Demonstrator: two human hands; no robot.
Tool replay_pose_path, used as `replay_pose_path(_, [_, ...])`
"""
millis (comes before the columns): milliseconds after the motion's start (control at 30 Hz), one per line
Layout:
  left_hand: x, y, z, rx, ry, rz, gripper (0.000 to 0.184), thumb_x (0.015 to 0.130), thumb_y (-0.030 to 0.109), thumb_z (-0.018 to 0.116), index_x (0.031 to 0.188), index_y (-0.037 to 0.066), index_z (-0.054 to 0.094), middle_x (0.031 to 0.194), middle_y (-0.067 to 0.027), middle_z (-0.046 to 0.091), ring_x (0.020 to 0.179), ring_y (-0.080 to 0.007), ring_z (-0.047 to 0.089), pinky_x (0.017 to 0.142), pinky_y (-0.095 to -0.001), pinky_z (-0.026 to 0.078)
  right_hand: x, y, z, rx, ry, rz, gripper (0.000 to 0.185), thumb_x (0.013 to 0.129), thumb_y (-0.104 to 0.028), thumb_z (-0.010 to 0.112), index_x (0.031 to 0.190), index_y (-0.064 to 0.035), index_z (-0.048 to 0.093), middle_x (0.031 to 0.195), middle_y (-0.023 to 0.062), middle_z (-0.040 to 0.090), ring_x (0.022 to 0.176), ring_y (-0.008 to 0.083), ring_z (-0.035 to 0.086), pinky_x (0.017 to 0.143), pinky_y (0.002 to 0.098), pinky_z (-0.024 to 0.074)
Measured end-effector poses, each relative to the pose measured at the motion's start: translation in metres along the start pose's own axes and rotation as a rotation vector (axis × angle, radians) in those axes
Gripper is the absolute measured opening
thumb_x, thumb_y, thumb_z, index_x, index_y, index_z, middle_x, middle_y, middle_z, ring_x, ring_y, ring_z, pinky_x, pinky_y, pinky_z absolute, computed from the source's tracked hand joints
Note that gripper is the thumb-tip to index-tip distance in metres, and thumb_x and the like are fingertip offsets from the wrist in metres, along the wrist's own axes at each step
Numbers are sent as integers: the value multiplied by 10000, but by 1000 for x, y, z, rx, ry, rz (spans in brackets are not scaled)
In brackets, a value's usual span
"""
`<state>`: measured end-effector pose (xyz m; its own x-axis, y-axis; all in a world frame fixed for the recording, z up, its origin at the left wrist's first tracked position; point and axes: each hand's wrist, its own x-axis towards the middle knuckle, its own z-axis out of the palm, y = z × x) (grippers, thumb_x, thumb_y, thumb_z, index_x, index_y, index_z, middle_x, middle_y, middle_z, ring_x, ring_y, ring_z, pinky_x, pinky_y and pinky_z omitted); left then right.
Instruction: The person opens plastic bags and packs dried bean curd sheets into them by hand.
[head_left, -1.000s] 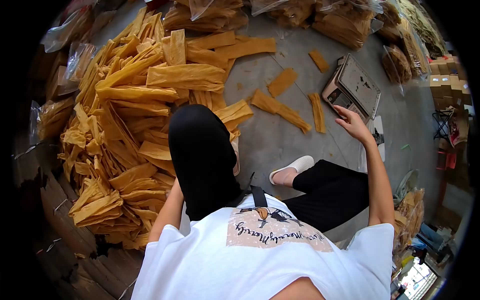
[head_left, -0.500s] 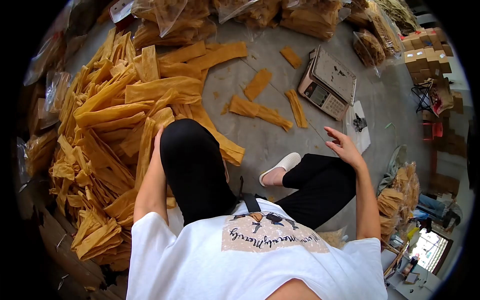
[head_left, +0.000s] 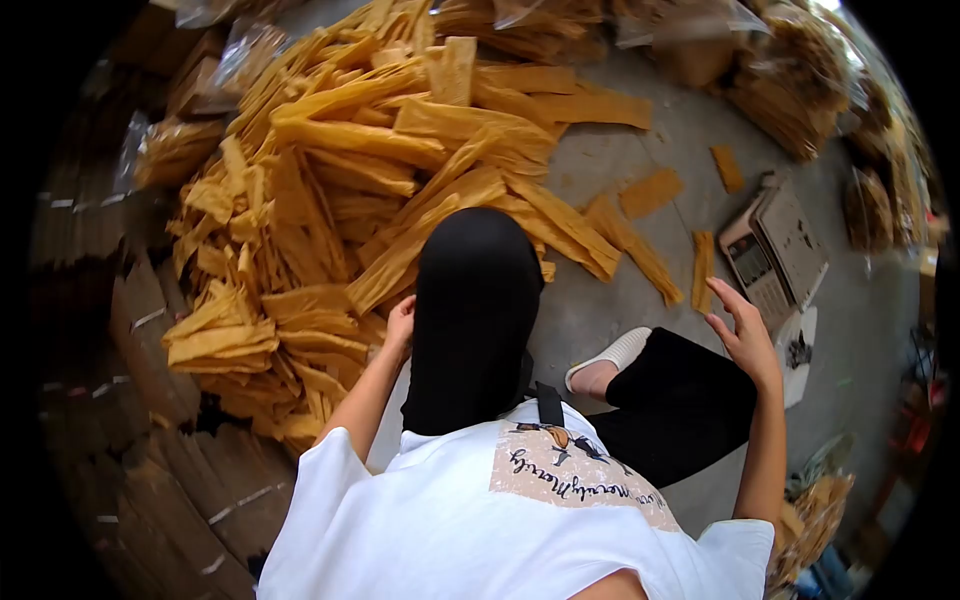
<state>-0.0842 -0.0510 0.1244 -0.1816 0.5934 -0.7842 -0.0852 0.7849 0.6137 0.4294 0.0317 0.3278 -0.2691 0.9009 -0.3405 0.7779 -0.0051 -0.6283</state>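
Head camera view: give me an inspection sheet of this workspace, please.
Surface: grey floor, bare in places.
Job's things: large pile of yellow strips; scale on the floor.
Clutter: several loose strips between pile and scale; white sheet by the scale.
Hands: left hand beside the raised knee, grip unclear; right hand empty, fingers spread, near the scale.
Cables: nothing seen.
Surroundings: plastic-bagged bundles; dim brown stacks.

A workshop or warehouse by its look, bare grey floor [head_left: 860,330], large heap of yellow-brown strips [head_left: 360,130] piled straight on it; bulging clear plastic bags [head_left: 790,80] of brown material along the far side, weighing scale [head_left: 790,240] set down nearby; stacked brown cardboard-like sheets [head_left: 150,330] at left
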Motion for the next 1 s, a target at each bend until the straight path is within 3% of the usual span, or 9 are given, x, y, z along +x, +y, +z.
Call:
replay_pose_path(33, [-44,6,-2,122,161,-176,370,816,69,589,1174,64,498,916,-47,599,641,-109,555,520,-209,457,6,6,3,8,-46,-56,450,800,-89,614,1224,-32,476,1262,179,482,1168,327,455,963,349,358])
replay_pose_path(100, [-21,-135,-66,-179,342,-191,371,809,49,563,1174,75,500,871,-47,586,614,-111,537,522,-235,464,20,18,10,-192,-125,-96,458,821,-75,599,1255,-41,455,1292,146,468,1157,258,470,910,318,399])
replay_pose_path(133, [-59,-110,-59,-34,458,-385,390,808,41,540,1192,88,484,855,-47,576,613,-122,534,536,-270,479,25,20,14,-186,-150,-154,458,821,-75,599,1255,-41,455,1292,146,468,1157,258,470,910,318,399])
replay_pose_path(233, [-96,-160,-73,-198,627,-517,594,799,60,559,1339,117,318,1078,-133,526,797,-234,559,586,-346,514,33,14,16,-109,-174,-109,444,823,-71,596,1245,-35,462,1290,149,468,1159,261,472,901,325,409])
replay_pose_path(333, [-92,-211,-69,-377,580,-499,717,794,76,582,1393,134,192,1180,-160,464,869,-275,549,628,-377,519,31,8,14,-148,-238,-38,454,793,-76,613,1218,-8,470,1252,209,476,1178,346,438,965,361,367])
replay_pose_path(567, [-75,-208,-42,-595,451,-440,859,758,71,640,1413,140,89,1281,-171,382,1050,-311,482,750,-461,481,25,29,15,-32,-136,48,437,825,-71,597,1237,-13,461,1273,165,482,1157,266,482,934,319,392])
replay_pose_path(733, [-63,-229,-47,210,720,-448,1024,674,63,720,1423,131,25,1418,-181,226,1254,-340,333,931,-428,406,9,53,8,122,-85,89,431,860,-50,560,1274,-33,444,1240,97,507,1104,175,498,910,276,394])
replay_pose_path(867, [-36,-268,-61,-10,279,-396,1109,624,157,775,1423,127,6,1444,-194,153,1291,-354,281,988,-377,363,5,65,3,100,-88,173,431,855,-66,570,1270,-45,454,1222,86,521,1081,178,506,900,281,401])
replay_pose_path(1000, [-23,-262,-26,502,133,-411,1231,549,268,820,1421,138,-38,1418,-245,165,1272,-393,290,988,-407,364,-3,81,0,0,-73,214,431,850,-98,585,1262,-56,465,1222,98,522,1075,207,518,884,297,415])
